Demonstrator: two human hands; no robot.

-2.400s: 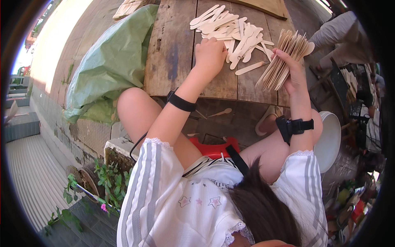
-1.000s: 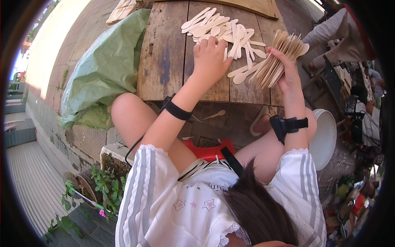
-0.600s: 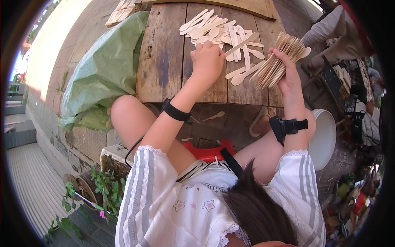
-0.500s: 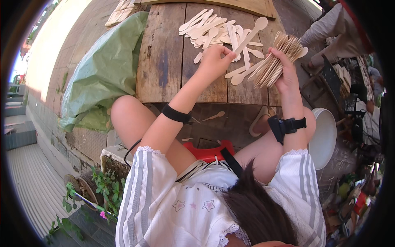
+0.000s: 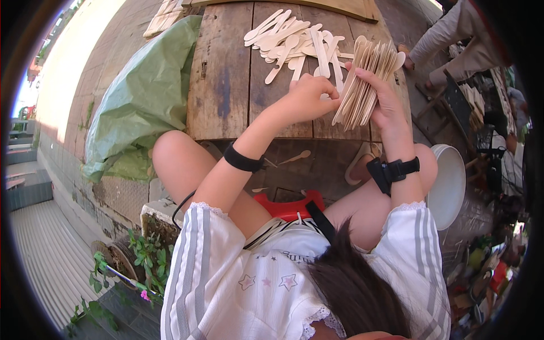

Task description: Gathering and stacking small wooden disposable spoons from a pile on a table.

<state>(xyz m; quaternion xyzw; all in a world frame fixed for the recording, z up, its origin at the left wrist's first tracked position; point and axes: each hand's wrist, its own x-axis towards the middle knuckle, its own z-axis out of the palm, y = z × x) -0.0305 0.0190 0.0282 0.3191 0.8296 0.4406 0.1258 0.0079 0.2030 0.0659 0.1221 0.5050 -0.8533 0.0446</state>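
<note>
My right hand (image 5: 386, 105) is wrapped round a thick bundle of flat wooden spoons (image 5: 362, 85), held tilted above the table's near right part. At the bundle's left side, my left hand (image 5: 310, 97) is closed in a pinch, its fingertips against the handle of a wooden spoon (image 5: 361, 41) lying along the outer face. Those fingertips are partly hidden by the hand itself. Beyond my hands, a loose pile of pale wooden spoons (image 5: 286, 41) is spread over the wooden table (image 5: 221, 85), pointing in various directions.
A green plastic sheet (image 5: 141, 90) drapes beside the table's left edge. A white bucket (image 5: 446, 187) stands by my right knee, and a red stool (image 5: 289, 207) is under me. Another person's legs (image 5: 453, 42) are at the far right. A dropped spoon (image 5: 296, 157) lies on the ground.
My left hand has brought its wooden spoon right and nearer, against the bundle. The right hand has shifted slightly left with the bundle, which now stands more upright.
</note>
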